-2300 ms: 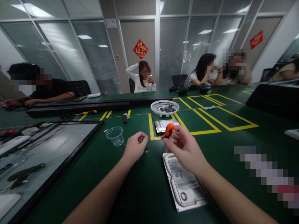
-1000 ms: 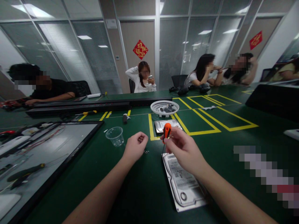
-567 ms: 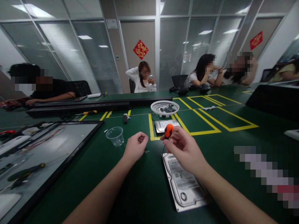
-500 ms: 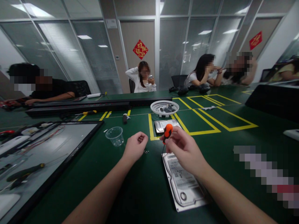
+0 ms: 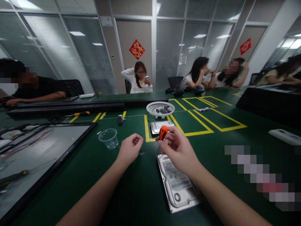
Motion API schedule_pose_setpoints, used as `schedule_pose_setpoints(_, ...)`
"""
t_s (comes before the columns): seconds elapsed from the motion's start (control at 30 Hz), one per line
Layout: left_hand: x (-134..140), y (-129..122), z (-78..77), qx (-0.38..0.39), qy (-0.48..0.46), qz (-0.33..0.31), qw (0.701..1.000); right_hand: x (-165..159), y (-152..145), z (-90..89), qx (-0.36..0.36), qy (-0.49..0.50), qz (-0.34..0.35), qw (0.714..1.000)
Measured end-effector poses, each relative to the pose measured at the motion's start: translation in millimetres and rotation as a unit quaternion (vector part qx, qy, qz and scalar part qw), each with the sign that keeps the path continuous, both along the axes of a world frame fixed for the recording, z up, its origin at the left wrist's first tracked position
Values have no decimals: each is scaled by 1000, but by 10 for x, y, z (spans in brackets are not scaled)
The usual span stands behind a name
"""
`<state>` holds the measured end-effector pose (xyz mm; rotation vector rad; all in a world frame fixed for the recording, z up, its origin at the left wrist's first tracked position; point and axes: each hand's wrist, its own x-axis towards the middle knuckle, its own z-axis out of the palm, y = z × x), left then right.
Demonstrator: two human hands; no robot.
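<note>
Left forearm (image 5: 96,188) and right forearm (image 5: 218,185) both bare, stretched forward, angling toward each other, left hand (image 5: 130,146) curled into a loose fist, right hand (image 5: 180,151) nearby, thumb (image 5: 166,148) and fingers (image 5: 174,132) pinching, hands not touching.

Orange and black marked the screwdriver handle (image 5: 163,132) over a silver hard drive (image 5: 180,189) with a dark-printed pale label (image 5: 174,177) at 5 o'clock in frame. Yellow lines (image 5: 199,133) boxed the dark green table (image 5: 138,191); a yellow-and-black screwdriver (image 5: 82,113) lay at 9 o'clock, a black-edged grey panel (image 5: 54,141) at 8, a gold-lettered red diamond (image 5: 245,46) at 2.
</note>
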<state>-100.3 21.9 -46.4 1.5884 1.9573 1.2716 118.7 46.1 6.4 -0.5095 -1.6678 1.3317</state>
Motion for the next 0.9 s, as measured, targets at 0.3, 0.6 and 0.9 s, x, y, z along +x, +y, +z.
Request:
schedule_pose_setpoints(0.3, 21, -20, 39, -2, -7, 0, 1000, 16, 6, -14, 19, -34, -8, 999)
schedule_pose_setpoints(0.6, 24, -18, 52, -17, -2, 9, 1000, 6, -6, 13, 4, -17, 6, 1000)
schedule_pose_setpoints(0.9, 27, -24, 48, -10, 4, 3, 1000, 19, 4, -1, 22, -63, -31, 997)
